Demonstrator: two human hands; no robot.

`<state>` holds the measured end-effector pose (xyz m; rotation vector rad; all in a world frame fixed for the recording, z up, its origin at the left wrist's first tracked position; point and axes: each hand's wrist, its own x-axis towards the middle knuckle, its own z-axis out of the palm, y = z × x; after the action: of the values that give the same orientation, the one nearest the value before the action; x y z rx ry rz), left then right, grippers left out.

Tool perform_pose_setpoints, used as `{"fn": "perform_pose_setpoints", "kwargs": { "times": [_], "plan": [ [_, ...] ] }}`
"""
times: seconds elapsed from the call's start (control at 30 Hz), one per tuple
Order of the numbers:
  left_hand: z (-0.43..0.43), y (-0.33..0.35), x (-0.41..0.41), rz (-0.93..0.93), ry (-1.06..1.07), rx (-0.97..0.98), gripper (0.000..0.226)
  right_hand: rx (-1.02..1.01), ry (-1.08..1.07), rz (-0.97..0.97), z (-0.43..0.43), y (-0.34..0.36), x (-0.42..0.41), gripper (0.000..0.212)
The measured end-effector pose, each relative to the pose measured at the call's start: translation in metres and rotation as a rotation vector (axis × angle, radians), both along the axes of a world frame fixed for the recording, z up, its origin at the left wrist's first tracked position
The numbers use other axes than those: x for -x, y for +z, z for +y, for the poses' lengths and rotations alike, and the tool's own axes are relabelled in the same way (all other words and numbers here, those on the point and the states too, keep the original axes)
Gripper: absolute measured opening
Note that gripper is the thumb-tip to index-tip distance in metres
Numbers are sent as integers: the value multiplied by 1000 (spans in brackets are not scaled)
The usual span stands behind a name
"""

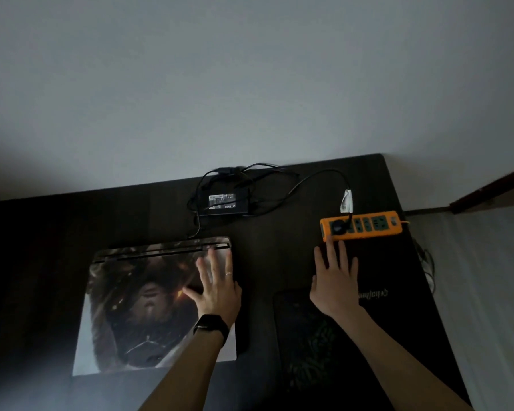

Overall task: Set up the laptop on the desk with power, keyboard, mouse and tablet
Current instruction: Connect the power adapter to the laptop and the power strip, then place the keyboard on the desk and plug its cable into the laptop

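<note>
A closed laptop [137,307] with a printed picture on its lid lies on the dark desk [42,247] at left. My left hand [217,286] rests flat on the lid's right part, fingers spread, a dark band on the wrist. My right hand [336,280] hovers open, fingertips touching the front edge of an orange power strip [368,225]. A black plug sits in the strip's left socket. Its cable runs to a black power brick [223,203] at the back; another cable goes from the brick to the laptop's rear.
A dark tablet-like slab [303,336] lies under my right wrist on a large black mat [398,307] with faint lettering. Loose cables hang off the desk's right edge [428,268]. A pale wall stands behind the desk; a dark wooden edge shows at far right.
</note>
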<state>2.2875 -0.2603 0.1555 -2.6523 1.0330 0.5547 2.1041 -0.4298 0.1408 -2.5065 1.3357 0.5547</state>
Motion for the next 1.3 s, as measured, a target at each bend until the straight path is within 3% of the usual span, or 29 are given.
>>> {"fn": "perform_pose_setpoints", "kwargs": {
  "times": [0.27, 0.4, 0.53, 0.9, 1.07, 1.3],
  "plan": [
    [9, 16, -10, 201, 2, 118, 75, -133, 17, 6, 9, 11, 5, 73],
    [32, 32, -1, 340, 71, 175, 65, -237, 119, -73, 43, 34, -2, 67],
    [67, 57, 13, 364, 193, 207, 55, -275, 185, -193, 84, 65, -18, 60],
    [183, 143, 5, 146, 412, 463, 39, -285, 400, -543, 177, 162, -57, 45],
    [269, 176, 11, 22, 438, 622, 44, -284, 433, -653, 253, 202, -62, 40],
    [393, 194, 31, -152, 492, 637, 42, -333, 540, -723, 361, 221, -56, 37]
  ]
}}
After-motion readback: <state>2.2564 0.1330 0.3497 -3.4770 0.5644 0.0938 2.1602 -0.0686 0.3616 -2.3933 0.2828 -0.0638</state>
